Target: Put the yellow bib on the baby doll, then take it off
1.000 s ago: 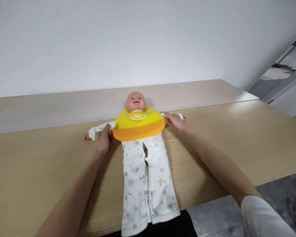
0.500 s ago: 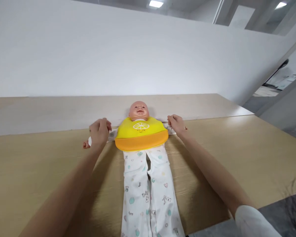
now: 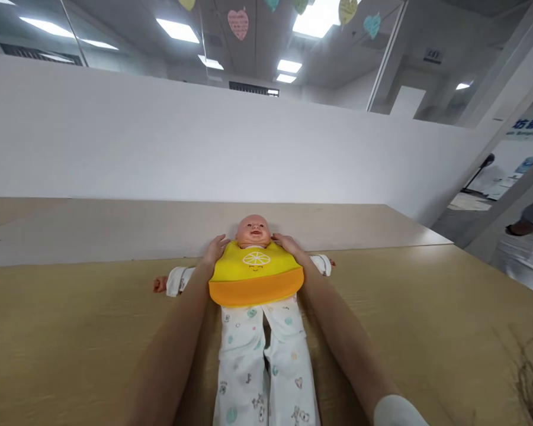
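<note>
Doll [image 3: 254,229] on table [image 3: 408,313], bib [image 3: 254,273] on chest, hands [image 3: 215,249] [image 3: 290,245] either side, wall [image 3: 231,148] behind

A pink heart-shaped note [image 3: 238,24] and ceiling lights [image 3: 177,31] show above a white wall [image 3: 195,142].

Sign [image 3: 532,125] at right: blue "坊就业", cut off. Plate [image 3: 433,56]: digits unclear. Pink heart [image 3: 238,25]: writing illegible.

smooth plastic-looking doll head [image 3: 253,227], matt rubbery bib [image 3: 256,269], cloth trousers [image 3: 242,349], smooth wood-look table [image 3: 408,307] with a faint sheen
</note>
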`<move>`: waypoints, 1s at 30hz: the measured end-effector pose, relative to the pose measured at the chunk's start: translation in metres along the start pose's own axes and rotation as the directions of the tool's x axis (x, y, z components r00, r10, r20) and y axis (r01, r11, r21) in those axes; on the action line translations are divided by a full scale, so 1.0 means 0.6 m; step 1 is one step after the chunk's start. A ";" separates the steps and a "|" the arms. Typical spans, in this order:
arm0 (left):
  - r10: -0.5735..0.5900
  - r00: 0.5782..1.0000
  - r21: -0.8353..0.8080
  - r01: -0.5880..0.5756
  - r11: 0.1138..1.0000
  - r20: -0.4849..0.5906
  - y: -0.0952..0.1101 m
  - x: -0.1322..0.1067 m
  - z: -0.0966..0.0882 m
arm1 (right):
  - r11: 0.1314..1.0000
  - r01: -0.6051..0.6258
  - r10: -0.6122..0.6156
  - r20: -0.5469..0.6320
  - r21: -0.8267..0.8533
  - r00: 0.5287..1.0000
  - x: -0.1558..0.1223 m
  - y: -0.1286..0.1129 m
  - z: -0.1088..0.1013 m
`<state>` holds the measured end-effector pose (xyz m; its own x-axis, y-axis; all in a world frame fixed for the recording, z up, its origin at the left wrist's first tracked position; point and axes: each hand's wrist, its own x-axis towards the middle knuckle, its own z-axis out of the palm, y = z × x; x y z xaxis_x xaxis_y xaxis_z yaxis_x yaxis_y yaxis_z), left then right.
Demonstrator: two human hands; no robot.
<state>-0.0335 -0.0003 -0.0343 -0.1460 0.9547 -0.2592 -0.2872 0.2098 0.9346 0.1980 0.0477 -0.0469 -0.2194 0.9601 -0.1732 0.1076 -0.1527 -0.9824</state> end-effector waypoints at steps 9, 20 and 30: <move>-0.035 0.992 0.065 0.028 0.998 0.120 -0.015 0.005 -0.011 | 0.991 0.035 -0.050 0.110 0.127 0.993 0.005 0.032 -0.004; 0.068 0.995 0.056 -0.073 0.996 0.079 -0.021 0.002 -0.018 | 0.995 0.050 -0.051 0.007 0.087 0.999 -0.013 0.018 -0.004; 0.106 0.989 -0.051 -0.102 0.994 0.103 -0.035 0.037 -0.019 | 0.997 0.020 -0.015 -0.070 0.072 0.997 -0.035 0.003 0.006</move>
<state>-0.0416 0.0140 -0.0627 -0.0773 0.9883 -0.1317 -0.3185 0.1007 0.9425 0.1991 0.0266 -0.0453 -0.1528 0.9763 -0.1534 0.0334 -0.1500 -0.9881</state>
